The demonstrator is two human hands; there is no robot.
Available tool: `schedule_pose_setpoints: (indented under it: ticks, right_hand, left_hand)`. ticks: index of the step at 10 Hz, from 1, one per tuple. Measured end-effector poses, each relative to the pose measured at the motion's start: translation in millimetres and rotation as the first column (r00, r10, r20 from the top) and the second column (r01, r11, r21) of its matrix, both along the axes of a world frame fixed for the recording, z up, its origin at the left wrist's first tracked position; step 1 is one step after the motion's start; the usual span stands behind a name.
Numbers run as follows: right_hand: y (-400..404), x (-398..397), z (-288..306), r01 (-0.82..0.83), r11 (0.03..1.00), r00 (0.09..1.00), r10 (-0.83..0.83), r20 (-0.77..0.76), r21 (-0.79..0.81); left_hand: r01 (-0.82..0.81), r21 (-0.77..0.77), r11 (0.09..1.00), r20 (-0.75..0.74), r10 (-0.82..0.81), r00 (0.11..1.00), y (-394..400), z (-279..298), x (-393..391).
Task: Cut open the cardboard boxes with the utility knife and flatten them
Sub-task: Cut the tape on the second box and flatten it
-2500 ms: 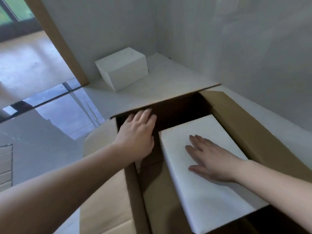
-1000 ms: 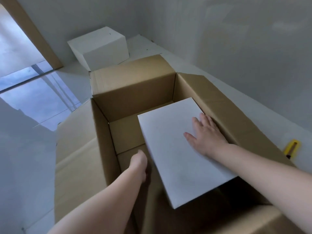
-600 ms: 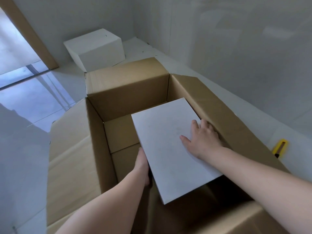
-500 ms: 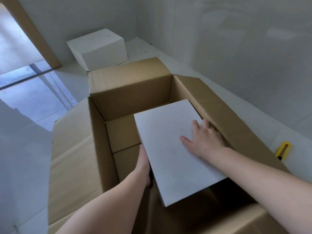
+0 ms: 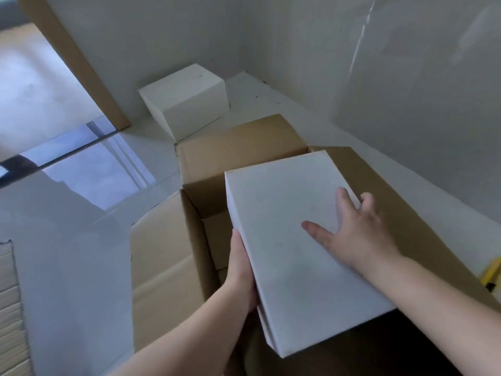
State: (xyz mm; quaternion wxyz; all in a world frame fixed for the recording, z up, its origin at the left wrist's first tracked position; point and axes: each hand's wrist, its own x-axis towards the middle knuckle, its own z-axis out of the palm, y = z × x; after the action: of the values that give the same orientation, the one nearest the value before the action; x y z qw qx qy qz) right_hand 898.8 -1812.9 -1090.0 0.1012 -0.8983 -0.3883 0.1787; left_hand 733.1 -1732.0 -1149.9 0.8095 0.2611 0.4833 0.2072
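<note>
A: Why does the left hand grip the white box's side while the right hand lies spread on top?

B: Probably to empty the brown cardboard box. The yellow utility knife waits on the floor, right.

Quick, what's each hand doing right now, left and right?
Left hand: gripping the left side of the white box, fingers hidden under it.
Right hand: open, flat on top of the same box, fingers spread.
</note>
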Motion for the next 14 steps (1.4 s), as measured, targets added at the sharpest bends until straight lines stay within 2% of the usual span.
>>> schedule_pose_setpoints:
  ticks: [1, 3, 4, 5, 6, 7, 8, 9, 10, 11, 12, 13, 14]
  right_hand:
    - [23, -9, 76, 0.013, 1.0, 0.997, -0.01, 0.082, -0.025]
    - [73, -35, 267, 0.131, 0.991, 0.989, -0.129, 0.074, -0.024]
    - [96, -41, 347, 0.212, 0.977, 0.976, -0.212, 0.05, 0.017]
    - [119, -42, 407, 0.282, 0.959, 0.959, -0.281, -0.03, 0.014]
    - [139, -40, 451, 0.344, 0.938, 0.936, -0.34, -0.086, 0.032]
    - [162, -37, 479, 0.386, 0.921, 0.915, -0.375, -0.148, 0.053]
    - [196, -35, 491, 0.404, 0.914, 0.902, -0.392, -0.178, 0.034]
    - [248, -29, 478, 0.464, 0.886, 0.862, -0.452, -0.231, -0.002]
    - [322, -22, 441, 0.516, 0.854, 0.812, -0.51, -0.284, -0.059]
    - [417, -6, 370, 0.546, 0.83, 0.775, -0.552, -0.307, -0.115]
    - [512, 9, 279, 0.551, 0.816, 0.75, -0.576, -0.324, -0.174]
    - [586, 12, 202, 0.581, 0.794, 0.702, -0.601, -0.384, -0.18]
    - [632, 15, 135, 0.573, 0.8, 0.688, -0.588, -0.426, -0.179]
  left_hand:
    - [0.026, 0.042, 0.999, -0.004, -0.026, 1.0, 28, 75, -11]
    - [0.179, 0.02, 0.984, -0.041, -0.178, 0.983, 93, 272, -27]
    - [0.261, 0.039, 0.964, -0.071, -0.258, 0.963, 132, 363, -25]
    - [0.319, 0.046, 0.947, -0.133, -0.31, 0.941, 172, 421, -19]
    - [0.318, 0.068, 0.946, -0.182, -0.302, 0.936, 213, 456, -10]
    - [0.317, 0.112, 0.942, -0.303, -0.271, 0.914, 259, 455, 0]
    - [0.321, 0.103, 0.941, -0.409, -0.255, 0.876, 319, 422, 7]
    - [0.325, 0.104, 0.94, -0.468, -0.242, 0.85, 383, 404, 18]
    - [0.39, 0.098, 0.915, -0.506, -0.292, 0.812, 459, 378, 36]
    - [0.492, 0.118, 0.862, -0.556, -0.353, 0.752, 539, 357, 60]
    - [0.54, 0.136, 0.831, -0.616, -0.356, 0.703, 630, 287, 74]
    - [0.543, 0.073, 0.836, -0.593, -0.401, 0.698, 719, 172, 78]
    - [0.577, 0.03, 0.816, -0.544, -0.471, 0.695, 752, 136, 78]
